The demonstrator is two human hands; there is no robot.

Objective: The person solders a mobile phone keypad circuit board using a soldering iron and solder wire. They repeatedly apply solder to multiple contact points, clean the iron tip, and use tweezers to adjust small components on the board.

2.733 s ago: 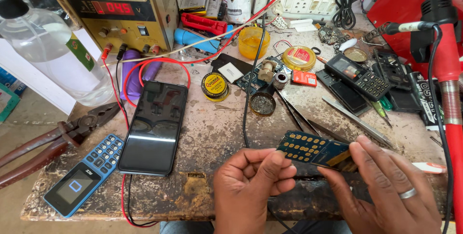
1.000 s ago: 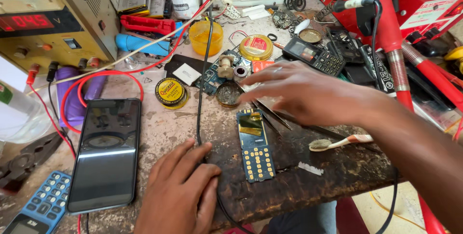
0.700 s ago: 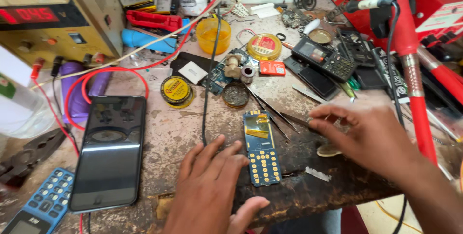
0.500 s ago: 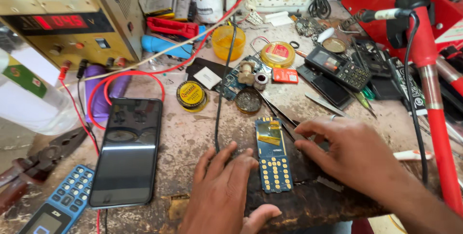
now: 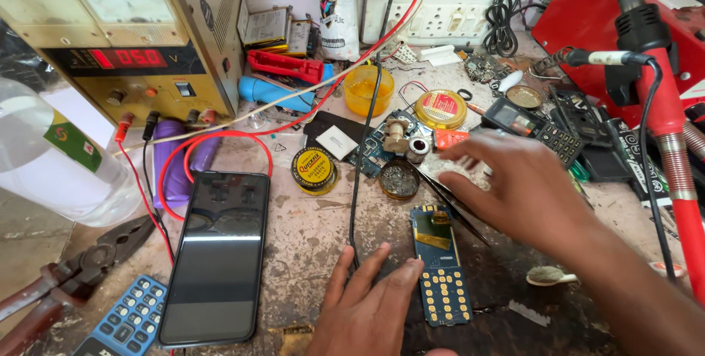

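Fingers of the right hand (image 5: 525,187), spread and empty, have been lifted off the circuit board (image 5: 440,268), which lies flat on the counter (image 5: 308,231); the left hand (image 5: 367,312), open, rests just beside it.

Left hand (image 5: 371,304) lies palm down, fingers spread and pointing forward. Right hand (image 5: 518,187) hovers open, fingers extended leftward, blurred.
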